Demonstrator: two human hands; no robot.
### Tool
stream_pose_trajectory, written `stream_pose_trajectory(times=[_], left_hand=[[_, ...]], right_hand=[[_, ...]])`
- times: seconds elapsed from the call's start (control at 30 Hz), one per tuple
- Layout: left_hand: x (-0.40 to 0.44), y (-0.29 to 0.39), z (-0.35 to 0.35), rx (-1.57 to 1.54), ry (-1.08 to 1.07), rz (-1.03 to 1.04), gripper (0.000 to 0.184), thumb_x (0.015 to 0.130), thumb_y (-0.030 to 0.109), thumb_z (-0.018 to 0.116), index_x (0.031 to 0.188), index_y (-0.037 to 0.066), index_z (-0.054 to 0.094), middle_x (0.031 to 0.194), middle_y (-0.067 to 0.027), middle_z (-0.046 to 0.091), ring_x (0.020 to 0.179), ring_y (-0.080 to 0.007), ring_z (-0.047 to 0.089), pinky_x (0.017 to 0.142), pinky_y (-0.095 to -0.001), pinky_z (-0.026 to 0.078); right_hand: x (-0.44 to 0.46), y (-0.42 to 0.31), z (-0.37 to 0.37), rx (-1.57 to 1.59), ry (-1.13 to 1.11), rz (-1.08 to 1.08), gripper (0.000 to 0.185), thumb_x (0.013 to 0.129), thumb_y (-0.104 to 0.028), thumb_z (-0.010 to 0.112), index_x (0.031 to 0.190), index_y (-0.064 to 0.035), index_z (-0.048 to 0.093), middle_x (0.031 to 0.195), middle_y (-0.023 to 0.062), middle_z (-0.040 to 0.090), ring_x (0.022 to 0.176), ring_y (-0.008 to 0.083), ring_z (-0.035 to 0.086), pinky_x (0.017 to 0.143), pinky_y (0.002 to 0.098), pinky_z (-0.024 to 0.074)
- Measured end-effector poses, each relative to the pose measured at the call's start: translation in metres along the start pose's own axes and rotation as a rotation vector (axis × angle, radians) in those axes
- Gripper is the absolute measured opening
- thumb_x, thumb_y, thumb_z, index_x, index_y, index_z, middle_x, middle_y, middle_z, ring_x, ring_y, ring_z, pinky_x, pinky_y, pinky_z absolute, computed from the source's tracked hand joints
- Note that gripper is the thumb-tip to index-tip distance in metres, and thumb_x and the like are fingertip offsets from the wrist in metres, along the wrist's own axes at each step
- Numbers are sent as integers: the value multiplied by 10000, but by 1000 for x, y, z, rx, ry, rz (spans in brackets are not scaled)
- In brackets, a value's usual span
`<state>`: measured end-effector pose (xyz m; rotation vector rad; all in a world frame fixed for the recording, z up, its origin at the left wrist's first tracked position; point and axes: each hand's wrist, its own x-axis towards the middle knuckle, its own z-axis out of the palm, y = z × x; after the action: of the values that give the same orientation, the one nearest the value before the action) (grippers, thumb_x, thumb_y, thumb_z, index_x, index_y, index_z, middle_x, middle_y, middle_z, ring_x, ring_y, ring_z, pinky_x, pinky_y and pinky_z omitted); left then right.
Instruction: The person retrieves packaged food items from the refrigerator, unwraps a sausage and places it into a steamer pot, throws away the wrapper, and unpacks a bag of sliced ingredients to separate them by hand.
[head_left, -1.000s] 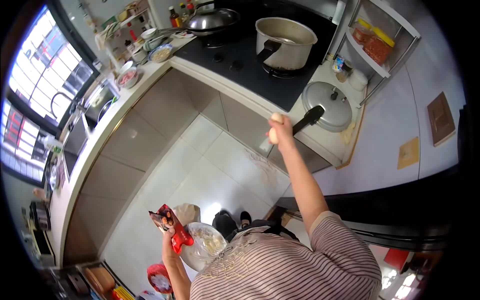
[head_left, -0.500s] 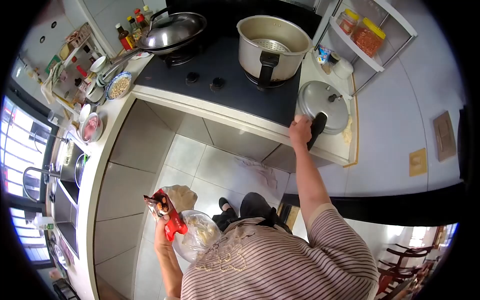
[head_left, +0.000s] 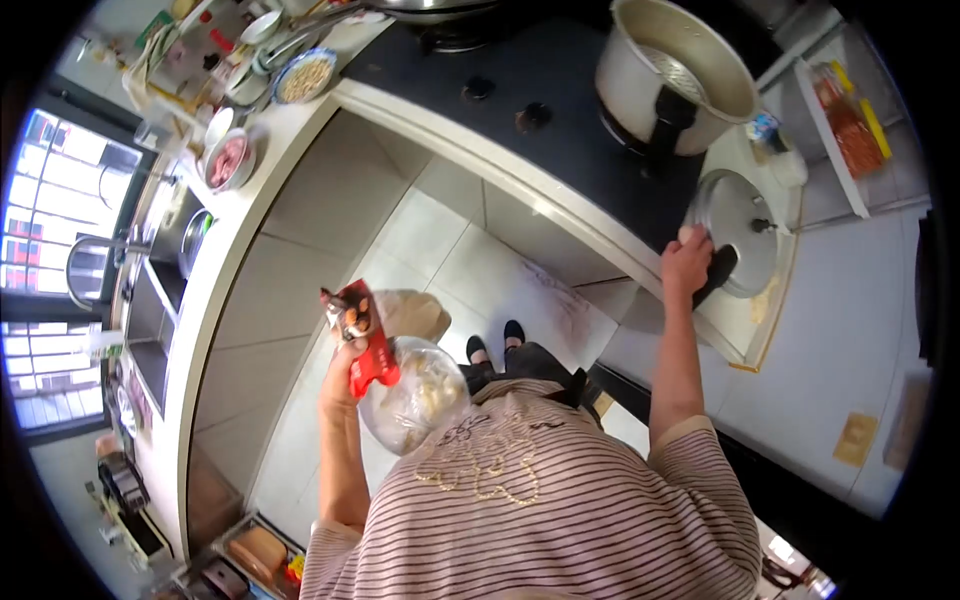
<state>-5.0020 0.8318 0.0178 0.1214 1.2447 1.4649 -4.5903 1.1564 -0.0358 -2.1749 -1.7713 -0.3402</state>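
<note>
My left hand (head_left: 342,380) is closed round a red packet (head_left: 374,358), held upright over the floor, with dark brown pieces showing at its top. Just right of the packet is a round container lined with a clear plastic bag (head_left: 425,392), pale scraps inside. A beige bag (head_left: 408,314) shows behind it. My right hand (head_left: 686,265) is closed at the counter's front edge, beside the black handle (head_left: 716,277) of a grey pressure cooker lid (head_left: 740,225). Whatever is in those fingers, if anything, is hidden. On the stove stands the open pressure cooker pot (head_left: 640,85) with a perforated plate inside.
The black stove (head_left: 560,160) also carries a wok, cut off at the top. Along the left counter (head_left: 262,170) stand a bowl of pale beans or nuts (head_left: 304,77), a bowl of pink meat (head_left: 229,161) and a sink (head_left: 150,330). A wall shelf (head_left: 835,140) holds jars at right.
The view has turned and shifted, so stove and lid sit further right. My left hand has raised the red packet slightly. My right hand stays beside the lid handle.
</note>
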Motion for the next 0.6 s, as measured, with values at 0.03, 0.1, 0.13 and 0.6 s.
stream_pose_trajectory(times=[0.03, 0.1, 0.13, 0.6], left_hand=[[1, 1, 6, 9, 29, 19, 569, 756, 240, 608, 1222, -23, 416, 1055, -134, 575, 911, -234, 599, 808, -347, 503], [2, 3, 13, 14, 55, 27, 569, 745, 250, 618, 1204, -30, 432, 1030, -137, 590, 888, -237, 609, 799, -348, 510], [3, 4, 14, 12, 60, 19, 575, 739, 255, 625, 1202, -27, 434, 1027, -136, 589, 889, -235, 608, 796, -346, 511], [7, -6, 8, -85, 161, -20, 568, 733, 270, 623, 1184, -31, 454, 1007, -133, 592, 867, -215, 603, 790, -317, 495]], right_hand=[[0, -2, 1, 13, 17, -28, 451, 779, -194, 545, 1206, -102, 434, 1054, 166, 498, 991, 359, 527, 737, 479, 498], [2, 2, 6, 35, 84, -96, 432, 775, -200, 544, 1181, -94, 443, 1034, 173, 507, 975, 371, 532, 723, 484, 494], [4, 5, 9, 43, 56, -75, 432, 779, -209, 549, 1183, -95, 445, 1037, 173, 507, 976, 371, 532, 728, 480, 494], [3, 11, 5, -179, 110, -278, 457, 824, -321, 607, 1216, -132, 468, 1250, 136, 475, 1011, 347, 519, 792, 417, 469]])
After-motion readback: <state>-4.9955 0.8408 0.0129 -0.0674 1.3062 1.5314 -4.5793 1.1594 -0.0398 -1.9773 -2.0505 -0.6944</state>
